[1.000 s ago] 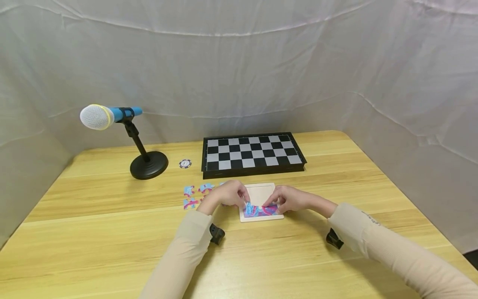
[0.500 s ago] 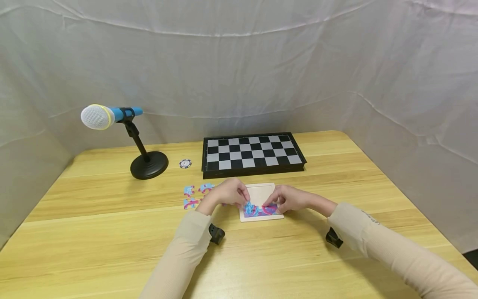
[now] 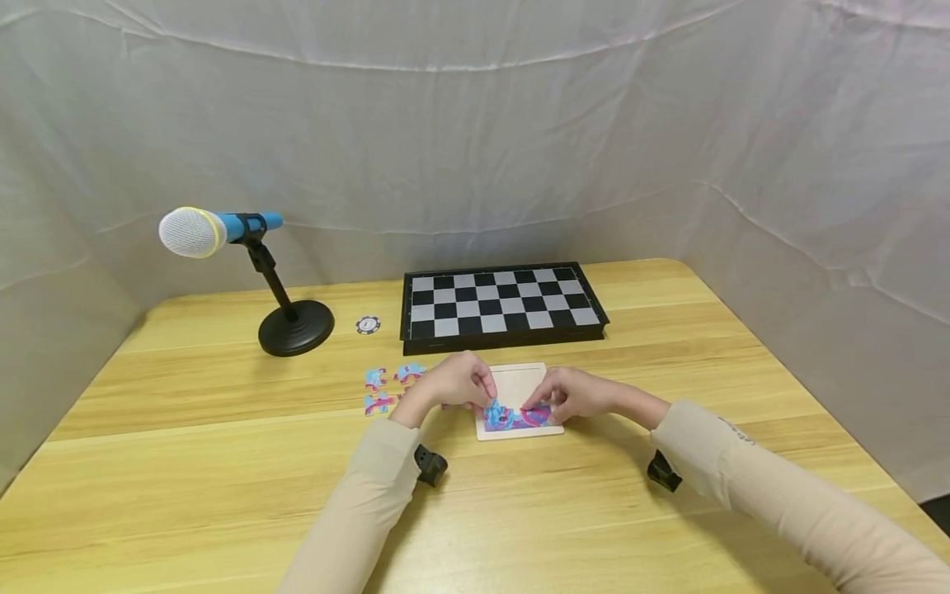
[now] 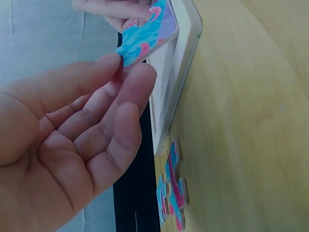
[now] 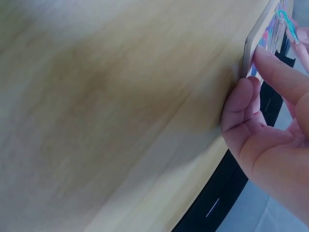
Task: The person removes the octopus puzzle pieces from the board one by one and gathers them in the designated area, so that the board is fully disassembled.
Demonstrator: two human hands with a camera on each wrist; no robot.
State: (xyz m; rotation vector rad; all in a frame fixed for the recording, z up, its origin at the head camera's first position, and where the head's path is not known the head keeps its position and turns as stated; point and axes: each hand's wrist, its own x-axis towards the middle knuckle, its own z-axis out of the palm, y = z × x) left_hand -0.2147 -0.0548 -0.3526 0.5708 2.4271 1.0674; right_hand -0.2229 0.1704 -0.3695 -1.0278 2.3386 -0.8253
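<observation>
My left hand [image 3: 456,382] pinches a blue, pink and purple jigsaw piece [image 4: 149,35] by its corner between thumb and fingertips. The piece is tilted above the left near part of a pale puzzle tray [image 3: 517,381]. At the tray's right near corner, my right hand [image 3: 582,396] grips the edge, its thumb [image 5: 277,70] over the top and other fingers curled beside the rim. Purple and pink pieces [image 3: 536,417] lie along the tray's near side, partly hidden by the right fingers. The tray's far part shows bare wood.
Several loose jigsaw pieces [image 3: 380,403] lie left of the tray, some hidden behind the left hand. A black-framed checkered board [image 3: 505,304] sits behind it. Farther left are a poker chip [image 3: 368,325] and a blue microphone [image 3: 191,233] on a black stand [image 3: 297,328].
The piece in my left hand has turned slightly and shows more of its printed face. The left hand has shifted a little away from me; the right hand has kept its place.
</observation>
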